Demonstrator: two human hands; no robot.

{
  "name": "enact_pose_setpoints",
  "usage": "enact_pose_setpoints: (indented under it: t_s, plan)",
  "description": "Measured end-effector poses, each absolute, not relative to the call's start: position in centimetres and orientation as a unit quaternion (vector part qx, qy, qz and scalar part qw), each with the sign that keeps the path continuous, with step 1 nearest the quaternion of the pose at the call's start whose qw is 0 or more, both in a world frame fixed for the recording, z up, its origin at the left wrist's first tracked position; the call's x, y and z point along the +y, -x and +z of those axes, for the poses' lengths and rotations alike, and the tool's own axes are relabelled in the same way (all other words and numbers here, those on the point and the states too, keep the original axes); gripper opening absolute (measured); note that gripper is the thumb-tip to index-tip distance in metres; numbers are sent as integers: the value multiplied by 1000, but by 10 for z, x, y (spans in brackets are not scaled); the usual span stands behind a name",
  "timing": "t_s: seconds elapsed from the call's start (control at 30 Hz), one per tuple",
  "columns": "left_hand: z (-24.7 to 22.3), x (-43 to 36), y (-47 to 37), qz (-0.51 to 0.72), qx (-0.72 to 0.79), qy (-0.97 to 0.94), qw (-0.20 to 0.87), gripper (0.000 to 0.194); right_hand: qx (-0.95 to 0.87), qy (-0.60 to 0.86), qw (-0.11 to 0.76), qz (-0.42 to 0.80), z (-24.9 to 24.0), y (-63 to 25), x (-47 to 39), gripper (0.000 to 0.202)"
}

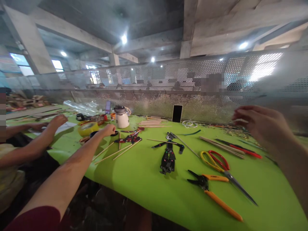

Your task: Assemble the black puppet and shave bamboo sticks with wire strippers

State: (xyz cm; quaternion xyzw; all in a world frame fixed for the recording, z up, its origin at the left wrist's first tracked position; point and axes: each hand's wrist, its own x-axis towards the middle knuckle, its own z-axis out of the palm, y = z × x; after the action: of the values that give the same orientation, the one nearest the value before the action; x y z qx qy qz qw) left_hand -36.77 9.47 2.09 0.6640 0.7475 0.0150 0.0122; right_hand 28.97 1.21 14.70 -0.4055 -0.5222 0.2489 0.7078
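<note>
My left hand (pixel 109 130) is closed, stretched out over the left part of the green table beside a small round black object (pixel 115 133). What its fingers hold, if anything, is hidden. Raised above the table's right side, my right hand (pixel 261 120) has its fingers bent together in a pinch; nothing in them can be made out. A flat black jointed figure (pixel 167 157) lies in the middle, with a thin stick (pixel 158 140) across its upper part. Near my left hand lies a dark red jointed figure (pixel 131 138) with thin wooden sticks (pixel 119 153).
Scissors (pixel 229 175), orange-handled pliers (pixel 220 202) and loose sticks (pixel 221 147) lie to the right. A white jug (pixel 122 118), yellow tape roll (pixel 88 129) and upright phone (pixel 177 113) stand farther back. Another person's hands (pixel 57 123) work at the left. A perforated metal screen (pixel 154 96) borders the table.
</note>
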Motion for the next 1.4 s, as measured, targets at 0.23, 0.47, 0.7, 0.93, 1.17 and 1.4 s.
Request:
enact_pose_setpoints:
  t_s: [0.23, 0.47, 0.7, 0.93, 1.17, 1.4]
  plan:
    - [33, 85, 367, 68, 755, -652, 24, 32, -480, 408, 705, 326, 106, -294, 41, 5]
    - [58, 74, 330, 231, 748, -622, 26, 31, -501, 438, 654, 359, 61, -303, 60, 12]
    - [85, 64, 216, 431, 632, -640, 77, 22, -580, 488, 571, 316, 20, -304, 79, 20]
    - [45, 45, 59, 445, 489, -688, 299, 28, -666, 464, 494, 313, -9, -257, 69, 20]
    - [9, 42, -5, 417, 371, -680, 476, 44, -751, 415, 411, 309, -10, -197, 34, 28]
    - [-3, 34, 13, 401, 356, -693, 482, 44, -788, 421, 368, 257, 24, -182, 4, 16]
